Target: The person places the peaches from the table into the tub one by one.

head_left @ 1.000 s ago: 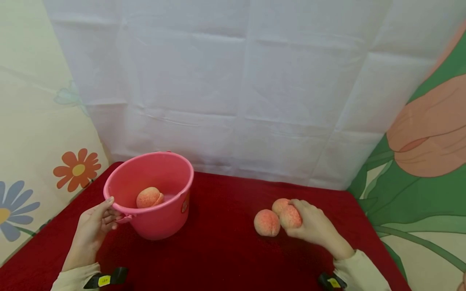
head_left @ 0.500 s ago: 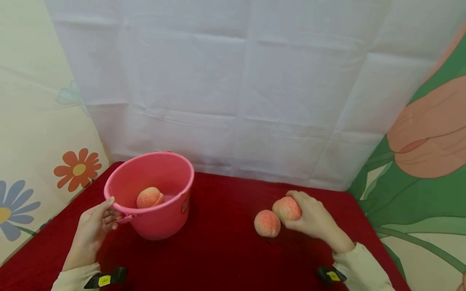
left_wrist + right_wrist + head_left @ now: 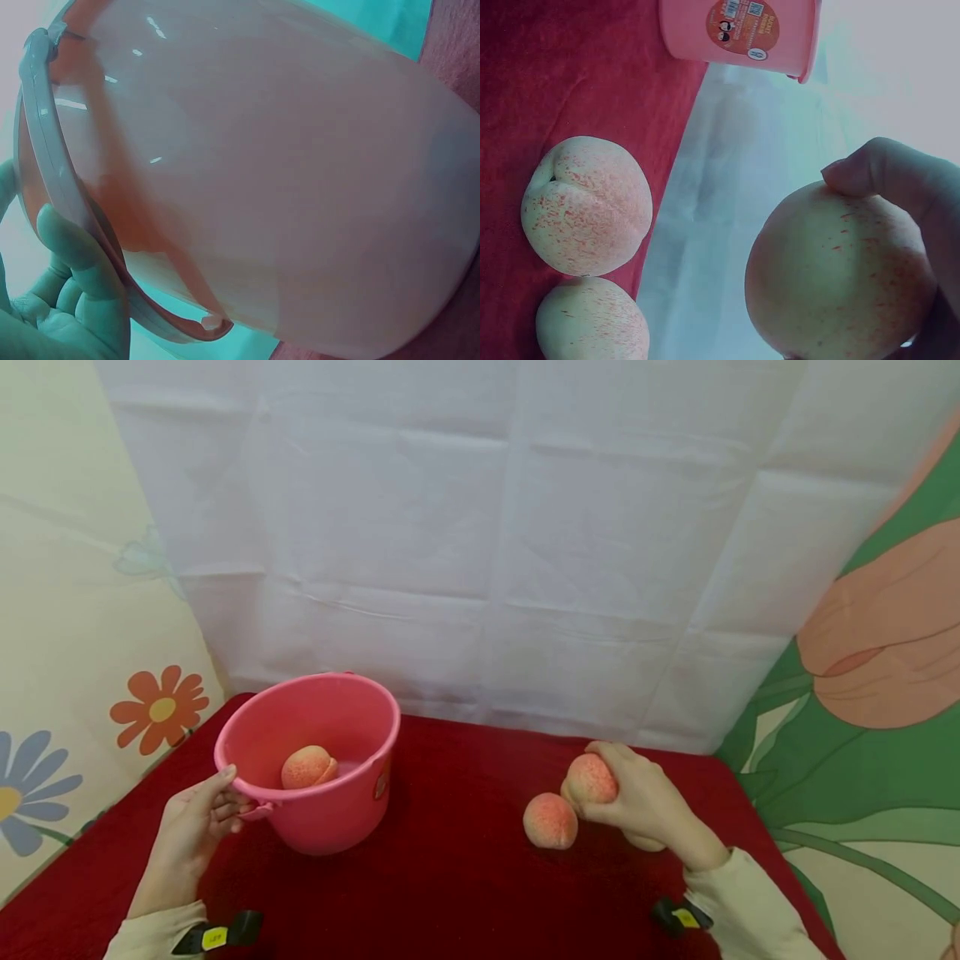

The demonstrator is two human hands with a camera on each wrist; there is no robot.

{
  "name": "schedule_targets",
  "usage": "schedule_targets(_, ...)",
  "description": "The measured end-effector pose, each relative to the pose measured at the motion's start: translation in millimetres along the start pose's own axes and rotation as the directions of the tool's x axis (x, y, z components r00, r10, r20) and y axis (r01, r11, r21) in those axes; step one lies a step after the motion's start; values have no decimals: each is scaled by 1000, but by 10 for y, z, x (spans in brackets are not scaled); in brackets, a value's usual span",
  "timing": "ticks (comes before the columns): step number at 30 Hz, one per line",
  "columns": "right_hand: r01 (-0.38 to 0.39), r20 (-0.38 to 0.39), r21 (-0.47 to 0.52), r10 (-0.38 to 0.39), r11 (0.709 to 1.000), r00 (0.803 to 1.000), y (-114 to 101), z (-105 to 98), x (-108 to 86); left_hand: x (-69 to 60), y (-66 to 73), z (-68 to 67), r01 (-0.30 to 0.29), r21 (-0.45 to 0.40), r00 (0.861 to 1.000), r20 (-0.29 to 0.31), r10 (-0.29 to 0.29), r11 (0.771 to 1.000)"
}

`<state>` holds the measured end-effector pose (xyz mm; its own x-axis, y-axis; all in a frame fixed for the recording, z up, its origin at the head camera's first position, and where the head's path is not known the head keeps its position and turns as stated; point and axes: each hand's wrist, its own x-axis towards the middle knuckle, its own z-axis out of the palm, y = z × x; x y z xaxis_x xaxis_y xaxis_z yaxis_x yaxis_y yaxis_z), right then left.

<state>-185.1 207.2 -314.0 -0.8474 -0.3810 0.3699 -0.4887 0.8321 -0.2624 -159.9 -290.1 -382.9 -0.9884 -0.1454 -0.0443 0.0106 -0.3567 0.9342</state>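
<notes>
With thumb and curled fingers, my left hand (image 3: 193,831) grips the rim and handle of a pink plastic bucket (image 3: 333,822) at the left of the table. Inside the bucket lies one peach (image 3: 306,768). My right hand (image 3: 651,806) holds another peach (image 3: 840,274), raised off the cloth. Just left of that hand, a further peach (image 3: 551,821) rests on the table, and beside it one more (image 3: 592,322) is mostly hidden in the head view by the held one. Below the right palm a pale rounded thing (image 3: 645,842) peeks out, its kind hard to tell.
A dark red cloth (image 3: 457,860) covers the table. Behind it hangs a creased white sheet (image 3: 487,568). Flower-patterned hangings (image 3: 67,610) flank the table left and right. Between bucket and peaches lies a stretch of bare cloth.
My right hand has lifted its peach slightly up and away from the others. A pale rounded thing has come into sight under that hand. The left hand and bucket stay put.
</notes>
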Motion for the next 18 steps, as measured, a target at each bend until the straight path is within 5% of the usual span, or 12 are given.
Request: schedule_targets(18,74,-16,0,-74,997,997,-100,-75,141,17,21,15,8,26,1000,-16,-7,1000)
